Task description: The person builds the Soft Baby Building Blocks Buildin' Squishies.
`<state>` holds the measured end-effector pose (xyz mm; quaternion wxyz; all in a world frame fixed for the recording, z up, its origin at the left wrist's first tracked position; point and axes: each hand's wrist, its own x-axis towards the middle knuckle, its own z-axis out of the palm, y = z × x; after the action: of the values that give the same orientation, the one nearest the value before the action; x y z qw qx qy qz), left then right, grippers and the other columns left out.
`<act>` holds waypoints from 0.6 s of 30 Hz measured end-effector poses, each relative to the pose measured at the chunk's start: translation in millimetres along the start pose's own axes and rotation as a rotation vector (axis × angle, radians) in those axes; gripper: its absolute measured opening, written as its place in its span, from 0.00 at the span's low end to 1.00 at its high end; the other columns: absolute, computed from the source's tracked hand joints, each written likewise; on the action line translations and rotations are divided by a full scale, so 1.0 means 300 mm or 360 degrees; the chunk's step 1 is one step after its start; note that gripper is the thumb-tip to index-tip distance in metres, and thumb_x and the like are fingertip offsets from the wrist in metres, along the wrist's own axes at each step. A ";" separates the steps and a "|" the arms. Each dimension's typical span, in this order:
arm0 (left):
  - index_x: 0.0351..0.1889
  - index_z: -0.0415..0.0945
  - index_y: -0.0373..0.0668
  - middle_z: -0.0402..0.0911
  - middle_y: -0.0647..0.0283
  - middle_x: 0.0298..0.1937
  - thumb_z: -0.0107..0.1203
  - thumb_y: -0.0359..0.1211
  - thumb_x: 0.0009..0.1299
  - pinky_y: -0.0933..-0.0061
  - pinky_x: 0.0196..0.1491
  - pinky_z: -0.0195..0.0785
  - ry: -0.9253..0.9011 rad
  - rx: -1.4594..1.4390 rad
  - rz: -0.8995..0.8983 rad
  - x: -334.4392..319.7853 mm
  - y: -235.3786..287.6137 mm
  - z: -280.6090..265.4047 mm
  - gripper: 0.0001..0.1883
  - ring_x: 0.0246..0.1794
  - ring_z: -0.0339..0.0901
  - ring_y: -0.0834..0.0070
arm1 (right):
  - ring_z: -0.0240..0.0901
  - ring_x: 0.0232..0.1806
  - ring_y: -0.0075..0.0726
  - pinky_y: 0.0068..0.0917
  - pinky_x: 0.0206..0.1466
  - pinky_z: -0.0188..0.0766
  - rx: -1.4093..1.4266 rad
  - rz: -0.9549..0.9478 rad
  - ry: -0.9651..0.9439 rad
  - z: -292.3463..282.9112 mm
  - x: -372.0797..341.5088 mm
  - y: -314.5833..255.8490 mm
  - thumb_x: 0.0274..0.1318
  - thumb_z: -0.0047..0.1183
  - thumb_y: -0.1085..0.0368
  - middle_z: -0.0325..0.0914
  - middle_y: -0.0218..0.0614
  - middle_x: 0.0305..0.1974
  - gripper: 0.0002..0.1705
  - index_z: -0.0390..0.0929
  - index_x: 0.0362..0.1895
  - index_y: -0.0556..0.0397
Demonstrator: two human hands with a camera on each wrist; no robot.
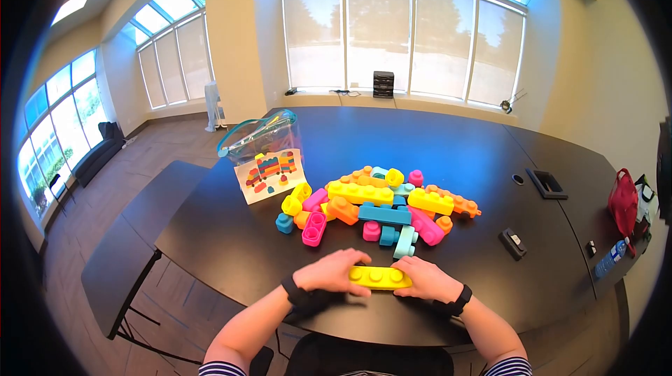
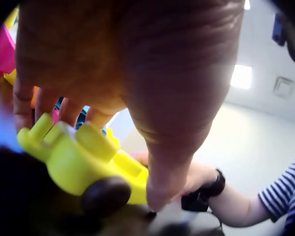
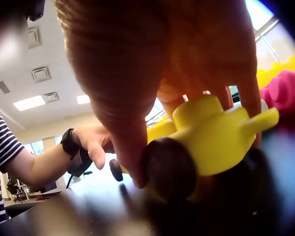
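Near the front edge of the table, a yellow toy wheeled base (image 1: 380,277) with round studs on top lies between both hands. My left hand (image 1: 332,272) holds its left end, fingers over the far side and thumb at the near side. At the right end my right hand (image 1: 428,280) grips it the same way. Dark round wheels show under the wheeled base (image 2: 73,167) in the left wrist view. A dark wheel (image 3: 170,168) stands close over the tabletop beside the right thumb in the right wrist view.
A pile of building blocks (image 1: 385,215) in several colours lies just beyond the hands. Behind it at left stands a clear bag (image 1: 269,139) with a picture card (image 1: 271,179). To the right are a small black device (image 1: 513,244), a black tray (image 1: 547,184) and a water bottle (image 1: 612,258).
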<state>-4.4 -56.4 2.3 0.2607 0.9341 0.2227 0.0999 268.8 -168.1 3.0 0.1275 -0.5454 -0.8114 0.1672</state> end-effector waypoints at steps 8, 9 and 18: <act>0.65 0.76 0.43 0.81 0.50 0.61 0.76 0.42 0.62 0.55 0.64 0.74 0.0444 0.0217 -0.0136 0.224 -0.111 -0.042 0.34 0.63 0.79 0.50 | 0.81 0.55 0.55 0.45 0.60 0.79 -0.0046 0.0012 -0.0045 -0.007 -0.011 0.008 0.46 0.77 0.52 0.79 0.42 0.53 0.36 0.82 0.58 0.55; 0.64 0.76 0.44 0.80 0.50 0.61 0.77 0.39 0.60 0.54 0.64 0.74 0.0429 0.0214 -0.0171 0.241 -0.111 -0.035 0.34 0.62 0.79 0.49 | 0.81 0.54 0.55 0.45 0.60 0.79 -0.0029 0.0014 -0.0033 -0.008 -0.014 0.009 0.46 0.77 0.52 0.79 0.43 0.53 0.35 0.83 0.57 0.55; 0.49 0.72 0.43 0.84 0.52 0.46 0.78 0.35 0.57 0.55 0.53 0.76 0.0585 0.0125 -0.0194 0.295 -0.149 -0.003 0.27 0.51 0.83 0.49 | 0.83 0.50 0.56 0.45 0.57 0.81 0.0006 0.0013 0.0007 -0.012 -0.021 0.019 0.45 0.76 0.50 0.79 0.43 0.53 0.35 0.84 0.55 0.56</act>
<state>57.0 19.7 -14.5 0.1844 0.8944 0.3265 0.2440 277.5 -171.5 3.8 0.1296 -0.5489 -0.8085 0.1681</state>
